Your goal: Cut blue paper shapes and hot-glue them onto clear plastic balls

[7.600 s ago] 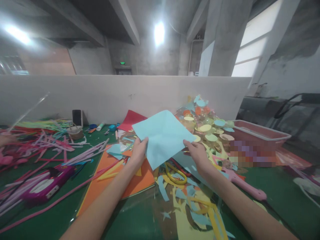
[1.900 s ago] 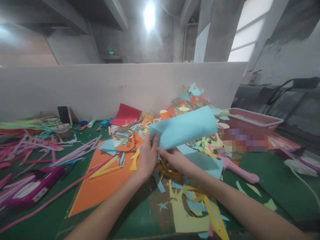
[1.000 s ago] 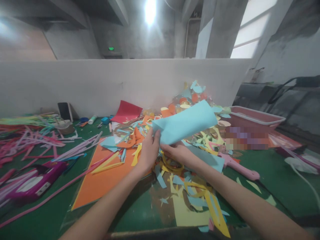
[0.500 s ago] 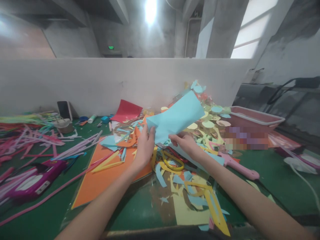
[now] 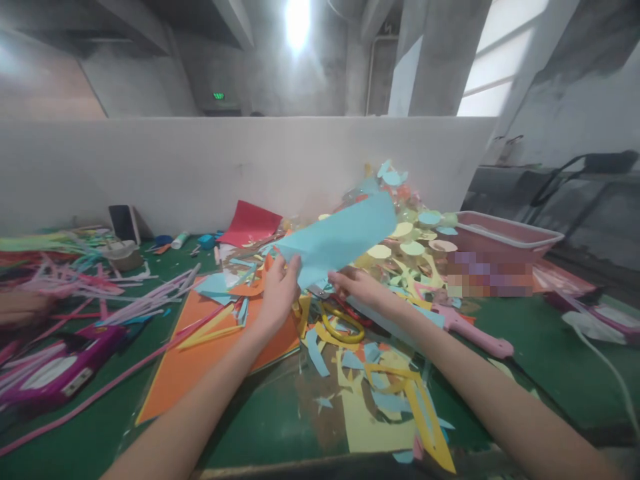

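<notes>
A sheet of light blue paper [image 5: 340, 233] is held up at a slant over the cluttered table. At its lower left edge my left hand [image 5: 283, 287] grips it, thumb on the near side. My right hand [image 5: 357, 287] pinches the lower edge near the middle, fingers curled. Under and between the hands lie scissors with yellow handles [image 5: 343, 327], their blades partly covered. Blue and yellow paper scraps [image 5: 317, 353] are strewn just below. Left of my left hand, orange sheets [image 5: 175, 360] lie flat with thin paper strips on top.
A pink glue gun [image 5: 473, 332] lies to the right, before a pink basket [image 5: 510, 230]. Cut paper circles [image 5: 413, 248] are heaped behind my hands. Pink strips, a purple device [image 5: 65, 367] and another person's blurred hand [image 5: 25, 308] are at left. Red paper [image 5: 250, 223] leans at the back.
The blue paper has tipped lower, its far corner dropping, while both hands keep hold of it. Another person's hand has come in at the left edge. The view has shifted slightly.
</notes>
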Tool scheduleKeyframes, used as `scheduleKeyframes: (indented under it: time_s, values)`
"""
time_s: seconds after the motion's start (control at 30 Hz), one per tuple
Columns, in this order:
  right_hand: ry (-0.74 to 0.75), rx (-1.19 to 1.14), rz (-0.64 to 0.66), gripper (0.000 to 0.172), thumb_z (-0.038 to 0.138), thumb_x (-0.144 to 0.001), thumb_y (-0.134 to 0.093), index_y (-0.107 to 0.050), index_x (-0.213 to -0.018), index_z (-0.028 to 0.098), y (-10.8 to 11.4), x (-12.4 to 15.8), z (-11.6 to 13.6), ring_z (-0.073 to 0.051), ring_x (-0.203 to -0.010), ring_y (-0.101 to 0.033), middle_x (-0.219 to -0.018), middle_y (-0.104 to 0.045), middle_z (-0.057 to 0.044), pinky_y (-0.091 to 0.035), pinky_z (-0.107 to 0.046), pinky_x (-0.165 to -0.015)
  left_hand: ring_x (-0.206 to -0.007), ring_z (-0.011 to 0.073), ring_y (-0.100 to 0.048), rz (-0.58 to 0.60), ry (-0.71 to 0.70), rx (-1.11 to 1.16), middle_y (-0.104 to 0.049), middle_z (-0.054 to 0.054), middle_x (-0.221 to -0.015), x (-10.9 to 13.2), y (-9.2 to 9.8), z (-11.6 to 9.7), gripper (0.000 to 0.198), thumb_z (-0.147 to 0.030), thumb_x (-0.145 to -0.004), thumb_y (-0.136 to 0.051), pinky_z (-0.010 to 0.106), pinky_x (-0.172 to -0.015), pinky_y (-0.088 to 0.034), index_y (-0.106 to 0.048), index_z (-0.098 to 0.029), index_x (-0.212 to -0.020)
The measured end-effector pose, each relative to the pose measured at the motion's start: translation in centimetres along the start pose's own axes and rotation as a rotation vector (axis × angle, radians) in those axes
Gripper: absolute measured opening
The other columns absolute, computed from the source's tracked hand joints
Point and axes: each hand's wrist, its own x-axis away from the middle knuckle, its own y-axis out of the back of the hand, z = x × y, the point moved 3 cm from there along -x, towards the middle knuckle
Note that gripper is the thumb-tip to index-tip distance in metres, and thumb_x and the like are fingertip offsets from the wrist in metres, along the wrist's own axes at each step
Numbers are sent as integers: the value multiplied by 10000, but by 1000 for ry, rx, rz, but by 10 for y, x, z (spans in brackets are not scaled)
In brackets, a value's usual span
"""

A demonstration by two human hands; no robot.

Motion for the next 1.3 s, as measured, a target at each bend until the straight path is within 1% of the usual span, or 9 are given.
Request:
scheduleKeyframes:
  time_s: [0.07, 0.17, 0.3, 0.47, 0.63, 0.8, 1.13, 1.23, 1.3]
  values:
    - [16, 61, -15, 500, 613, -869, -464, -473, -584, 203, -6, 5, 7, -134, -549, -438, -540, -469, 22, -339, -286, -581, -362, 68, -257, 85, 54, 86, -262, -118, -486, 3, -6, 2, 365, -582, -863, -518, 196, -372, -202, -401, -239, -824]
    - [50, 69, -67, 489, 584, -876, -464, -417, -562, 212, -2, 8, 11, -133, -553, -407, -535, -423, 33, -312, -286, -589, -333, 59, -247, 140, 80, 151, -264, -131, -460, 5, -9, 4, 386, -602, -850, -530, 185, -354, -203, -397, -239, -845]
    - [66, 32, -94, 497, 578, -878, -452, -396, -552, 207, 3, 5, 6, -133, -575, -413, -551, -423, 35, -320, -291, -639, -292, 68, -276, 197, 102, 93, -317, -137, -417, 6, -12, 6, 391, -604, -839, -546, 190, -335, -206, -442, -234, -909]
    - [95, 95, -140, 503, 590, -893, -429, -400, -568, 208, 6, 8, 6, -141, -590, -401, -561, -399, 36, -291, -291, -624, -326, 89, -392, 369, 149, -75, -413, -59, -352, 9, -16, 8, 480, -614, -847, -520, 219, -395, -309, -429, -205, -612]
    - [114, 126, -130, 507, 619, -859, -465, -444, -570, 202, 18, 8, 8, -135, -584, -410, -565, -434, 30, -297, -285, -615, -330, 84, -370, 470, 132, -88, -418, -48, -348, 7, -15, 12, 518, -602, -846, -526, 225, -406, -305, -444, -196, -535]
    - [18, 109, -180, 493, 638, -792, -558, -562, -609, 181, 40, 3, 4, -127, -567, -442, -594, -534, 12, -309, -273, -588, -316, 77, -362, 480, 133, -86, -390, -45, -341, 2, -18, 15, 574, -612, -841, -527, 229, -398, -285, -406, -198, -461]
    - [13, 39, -487, 475, 592, -701, -667, -557, -493, 179, 69, -2, 7, -117, -488, -425, -470, -492, 6, -339, -271, -529, -334, 85, -378, 467, 119, -92, -397, -57, -364, 0, -11, 8, 518, -600, -838, -535, 226, -412, -291, -435, -198, -528]
    - [38, -144, -649, 450, 584, -664, -721, -563, -540, 182, 83, 1, 0, -112, -508, -451, -527, -528, 6, -361, -261, -531, -340, 89, -392, 448, 96, -81, -413, -59, -371, -2, -9, 8, 494, -610, -818, -553, 223, -417, -309, -463, -196, -563]
    - [106, -287, -697, 450, 584, -663, -737, -560, -562, 182, 91, 3, -3, -103, -528, -447, -565, -523, 13, -383, -253, -551, -346, 93, -412, 447, 88, -86, -424, -60, -378, -2, -8, 8, 481, -606, -814, -560, 223, -425, -324, -473, -195, -579]
